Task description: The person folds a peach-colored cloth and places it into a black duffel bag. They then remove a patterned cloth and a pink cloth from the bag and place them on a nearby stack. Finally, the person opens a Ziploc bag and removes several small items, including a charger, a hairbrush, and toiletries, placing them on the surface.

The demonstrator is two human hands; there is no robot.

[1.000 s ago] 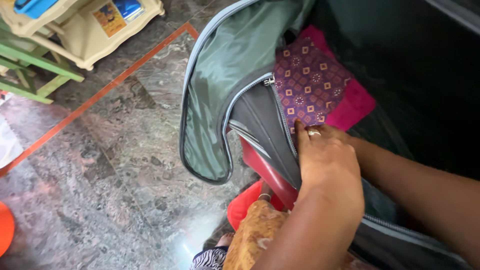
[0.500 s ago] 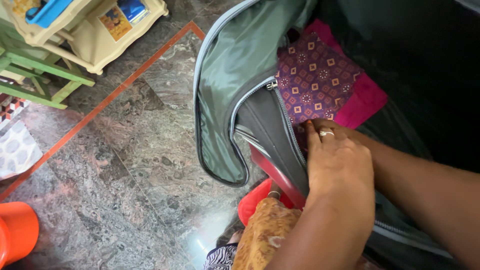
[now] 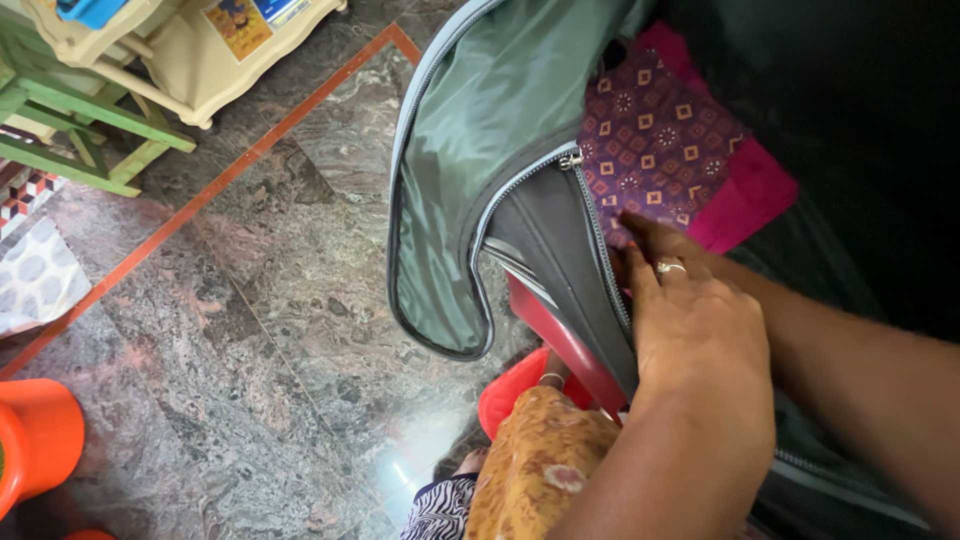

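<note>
Touching one patterned cloth [image 3: 660, 140], two hands [image 3: 700, 330]

I see a polished marble floor [image 3: 250, 330] with a red inlay strip [image 3: 215, 185]; at ten o'clock, a cream stand [image 3: 215, 55] beside green furniture [image 3: 70, 130]; an orange bucket [image 3: 35, 445] at eight.

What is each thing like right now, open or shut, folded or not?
Grey bag: unzipped, green-lined flap hanging open.
Purple patterned cloth: folded, inside the bag.
Pink cloth: lying under the purple one.
Left hand: pressed on the bag's edge, fingers flat.
Right hand: mostly hidden, fingertips touching the purple cloth.
</note>
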